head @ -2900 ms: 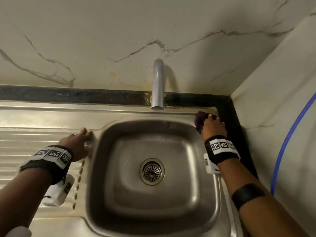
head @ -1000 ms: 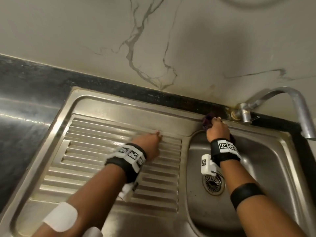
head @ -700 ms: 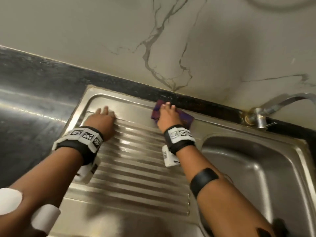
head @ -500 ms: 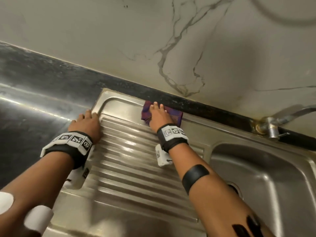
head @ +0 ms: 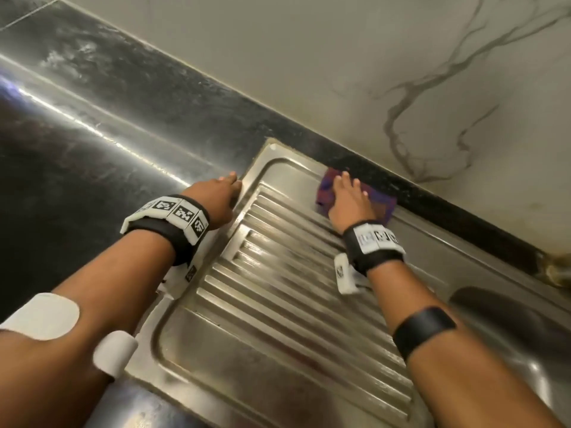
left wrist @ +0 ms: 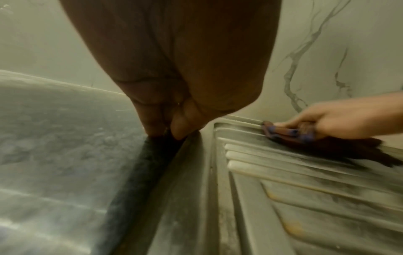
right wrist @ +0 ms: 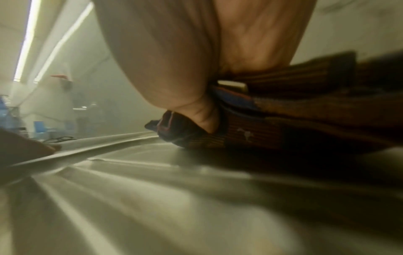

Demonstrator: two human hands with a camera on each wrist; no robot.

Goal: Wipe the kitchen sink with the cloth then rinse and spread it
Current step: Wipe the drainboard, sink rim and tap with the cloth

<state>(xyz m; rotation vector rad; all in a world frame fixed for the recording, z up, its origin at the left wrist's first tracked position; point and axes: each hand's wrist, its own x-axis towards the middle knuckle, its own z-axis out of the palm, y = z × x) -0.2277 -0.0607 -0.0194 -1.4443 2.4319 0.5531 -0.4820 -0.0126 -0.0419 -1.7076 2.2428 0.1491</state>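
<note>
A purple-red striped cloth (head: 324,194) lies at the back left corner of the steel drainboard (head: 278,319), next to the black counter strip. My right hand (head: 347,180) presses down on it, fingers stretched over the top. In the right wrist view the thumb is tucked into a fold of the cloth (right wrist: 272,131). My left hand (head: 230,180) rests with straight fingers on the dark counter at the drainboard's left rim and holds nothing. The left wrist view shows its fingertips (left wrist: 176,132) on that edge, and the cloth (left wrist: 305,139) under the right hand.
Glossy dark stone counter (head: 92,134) stretches away to the left. A marbled wall (head: 401,72) rises directly behind the sink. The sink basin (head: 509,329) lies at the right edge, with the tap base (head: 556,273) behind it.
My right hand has slid the cloth left along the back edge, from the basin to the drainboard's far corner. The left hand moved left off the ribs onto the counter edge.
</note>
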